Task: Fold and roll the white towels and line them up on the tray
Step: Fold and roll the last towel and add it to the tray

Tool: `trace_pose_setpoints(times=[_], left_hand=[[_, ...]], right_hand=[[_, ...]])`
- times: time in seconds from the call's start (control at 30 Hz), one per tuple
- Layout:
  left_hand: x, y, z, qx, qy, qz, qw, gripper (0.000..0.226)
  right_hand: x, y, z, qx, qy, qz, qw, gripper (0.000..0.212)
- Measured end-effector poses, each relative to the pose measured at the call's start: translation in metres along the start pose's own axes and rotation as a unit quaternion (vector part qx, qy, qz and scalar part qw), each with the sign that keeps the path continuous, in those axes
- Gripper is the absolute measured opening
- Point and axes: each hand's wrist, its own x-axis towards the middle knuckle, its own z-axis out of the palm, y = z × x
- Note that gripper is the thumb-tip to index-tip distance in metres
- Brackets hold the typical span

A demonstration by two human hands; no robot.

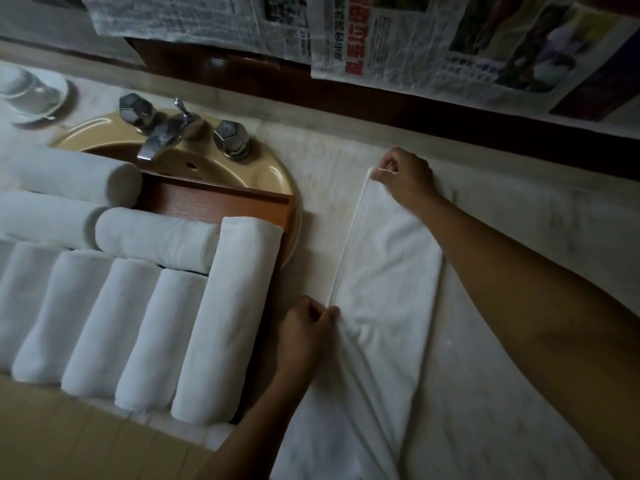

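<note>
A white towel (384,282) lies folded lengthwise on the pale counter at centre right, its near end hanging over the front edge. My right hand (405,178) pinches its far left corner. My left hand (308,327) pinches the same left edge nearer to me. To the left, a wooden tray (221,202) rests over the sink and carries several rolled white towels (225,320) lined up side by side, with more rolls (152,237) lying crosswise behind them.
A tan sink basin (270,174) with a chrome tap (156,140) and two knobs sits behind the tray. A white cup on a saucer (31,95) stands at far left. Newspaper sheets (450,43) hang on the back wall.
</note>
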Motion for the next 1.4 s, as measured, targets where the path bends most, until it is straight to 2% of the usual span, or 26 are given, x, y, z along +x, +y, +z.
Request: trace_pose_setpoints(times=[0.1, 0.23, 0.3, 0.43, 0.5, 0.57, 0.67, 0.7, 0.8, 0.9, 1.17, 1.27, 1.4], left_hand=[[0.002, 0.000, 0.001, 0.011, 0.001, -0.004, 1.000, 0.030], [0.001, 0.002, 0.002, 0.019, 0.005, -0.003, 1.000, 0.030], [-0.001, 0.004, 0.002, 0.028, 0.008, -0.003, 1.000, 0.029], [-0.005, 0.008, 0.000, 0.020, 0.015, 0.004, 1.000, 0.028], [-0.007, 0.009, -0.001, 0.020, 0.009, 0.002, 1.000, 0.025], [-0.009, 0.010, -0.002, 0.004, -0.030, -0.022, 0.999, 0.019], [-0.014, 0.010, -0.005, -0.083, -0.131, -0.085, 0.984, 0.016], [-0.017, 0.007, -0.007, -0.078, -0.135, -0.088, 0.984, 0.018], [-0.022, -0.008, -0.010, 0.027, -0.059, -0.038, 0.997, 0.023], [-0.022, -0.014, -0.009, 0.052, -0.013, -0.017, 0.998, 0.026], [-0.023, -0.008, -0.005, 0.037, -0.017, 0.002, 0.999, 0.024], [-0.023, -0.010, -0.004, 0.033, -0.020, 0.003, 0.999, 0.023], [-0.024, -0.012, -0.002, 0.013, -0.035, -0.024, 0.999, 0.020]], right_hand=[[-0.005, -0.005, -0.001, -0.048, 0.033, -0.036, 0.998, 0.029], [-0.021, -0.006, 0.013, -0.141, 0.068, -0.115, 0.981, 0.011], [-0.027, -0.008, 0.013, -0.155, 0.066, -0.116, 0.979, 0.006], [-0.056, -0.017, 0.003, -0.180, 0.053, -0.132, 0.973, 0.029], [-0.089, -0.015, 0.009, -0.184, 0.007, -0.137, 0.973, 0.039], [-0.118, -0.002, 0.019, -0.227, -0.083, -0.109, 0.964, 0.056], [-0.122, 0.015, 0.023, -0.241, -0.112, -0.105, 0.958, 0.062], [-0.119, 0.016, 0.022, -0.236, -0.117, -0.105, 0.959, 0.062], [-0.118, 0.014, 0.021, -0.236, -0.112, -0.108, 0.959, 0.061], [-0.120, 0.014, 0.021, -0.239, -0.111, -0.103, 0.959, 0.061], [-0.120, -0.001, 0.017, -0.252, -0.132, -0.077, 0.955, 0.061], [-0.161, -0.020, 0.017, -0.236, -0.095, -0.098, 0.962, 0.069], [-0.218, -0.012, 0.028, -0.237, -0.150, -0.111, 0.953, 0.064]])
